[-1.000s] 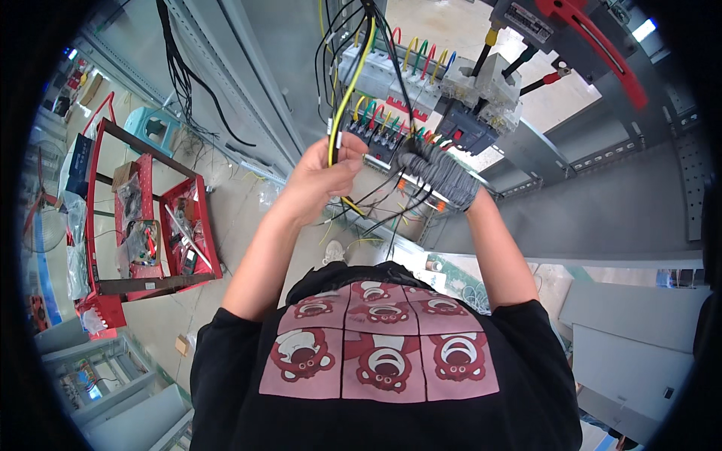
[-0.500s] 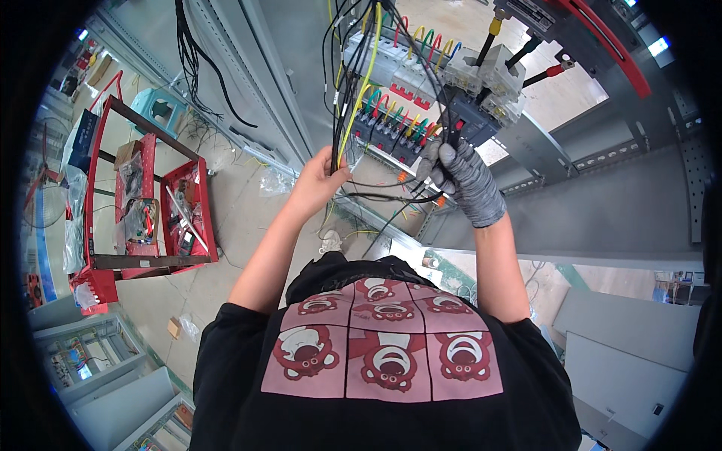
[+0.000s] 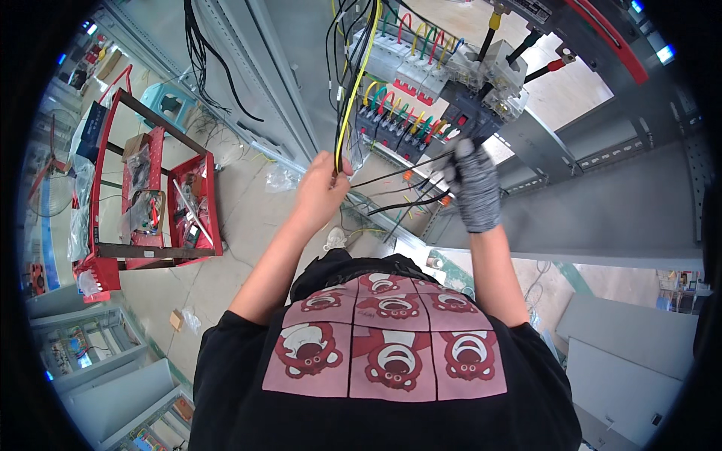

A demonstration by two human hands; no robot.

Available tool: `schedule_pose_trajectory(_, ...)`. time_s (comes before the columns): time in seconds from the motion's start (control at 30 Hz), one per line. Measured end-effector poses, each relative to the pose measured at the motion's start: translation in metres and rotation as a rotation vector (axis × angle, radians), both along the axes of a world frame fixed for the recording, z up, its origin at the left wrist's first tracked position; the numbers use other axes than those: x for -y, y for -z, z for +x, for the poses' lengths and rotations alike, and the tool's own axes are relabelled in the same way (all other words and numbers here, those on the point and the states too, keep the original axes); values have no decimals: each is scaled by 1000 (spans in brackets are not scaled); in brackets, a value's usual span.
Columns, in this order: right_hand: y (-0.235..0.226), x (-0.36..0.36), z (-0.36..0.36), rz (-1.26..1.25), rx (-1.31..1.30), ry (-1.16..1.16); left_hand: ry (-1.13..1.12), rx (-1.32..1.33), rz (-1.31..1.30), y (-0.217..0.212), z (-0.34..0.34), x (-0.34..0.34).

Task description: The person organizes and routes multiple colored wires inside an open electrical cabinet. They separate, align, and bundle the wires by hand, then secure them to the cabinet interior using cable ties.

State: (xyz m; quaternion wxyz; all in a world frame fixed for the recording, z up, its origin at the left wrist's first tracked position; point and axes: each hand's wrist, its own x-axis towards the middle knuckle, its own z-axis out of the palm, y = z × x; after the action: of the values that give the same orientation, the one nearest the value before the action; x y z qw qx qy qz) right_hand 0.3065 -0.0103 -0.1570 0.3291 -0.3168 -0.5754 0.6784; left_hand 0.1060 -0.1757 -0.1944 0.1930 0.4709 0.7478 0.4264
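My bare left hand (image 3: pixel 323 189) is closed round a hanging bundle of black wires (image 3: pixel 340 124), with a yellow-green wire (image 3: pixel 356 86) running down among them. To its right, my right hand (image 3: pixel 475 188), in a grey knitted glove, is closed on black wires (image 3: pixel 410 171) that stretch across toward the left hand. Motion blurs its fingertips, so the exact grip is partly hidden. Just beyond the hands is a row of small breakers (image 3: pixel 395 128) with green, red and yellow wires. A larger dark breaker (image 3: pixel 470 116) with clear covers stands above the right hand.
A grey metal cabinet frame (image 3: pixel 602 161) surrounds the work on the right. More black cables (image 3: pixel 197 56) hang at the upper left. On the left stands a red trolley (image 3: pixel 214 203) with tools and bags, near a light blue stool (image 3: pixel 167 101). Grey panels (image 3: pixel 624 361) lie lower right.
The black wires that arched from above to my right hand no longer do so; they now run nearly straight between both hands. My right hand has shifted slightly right, while the left still grips the bundle.
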Motion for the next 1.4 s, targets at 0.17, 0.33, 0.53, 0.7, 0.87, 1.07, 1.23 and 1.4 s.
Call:
schedule_pose_trajectory(0.17, -24, -31, 18, -125, -253, 64, -37, 221, -33, 7, -14, 4)
schedule_pose_trajectory(0.33, -42, -30, 17, -122, -208, 43, 66, 424, -19, 10, -18, 0)
schedule_pose_trajectory(0.53, -43, -25, 17, -107, -121, 101, 190, 598, -46, 6, -19, 1)
schedule_pose_trajectory(0.7, -39, -35, 25, -321, -323, 53, 300, 711, -79, -11, -21, 5)
schedule_pose_trajectory(0.87, -26, -53, 31, -340, -478, -180, 211, 852, -109, -14, -20, 11)
schedule_pose_trajectory(1.07, -28, -60, 35, -421, -559, -311, 215, 554, -68, 21, -32, 8)
schedule_pose_trajectory(1.23, -35, -57, 34, -504, -524, -217, -37, 390, 47, 54, -19, 11)
schedule_pose_trajectory(1.4, -33, -41, 27, -583, -699, -337, -269, -230, 216, 59, 17, 21)
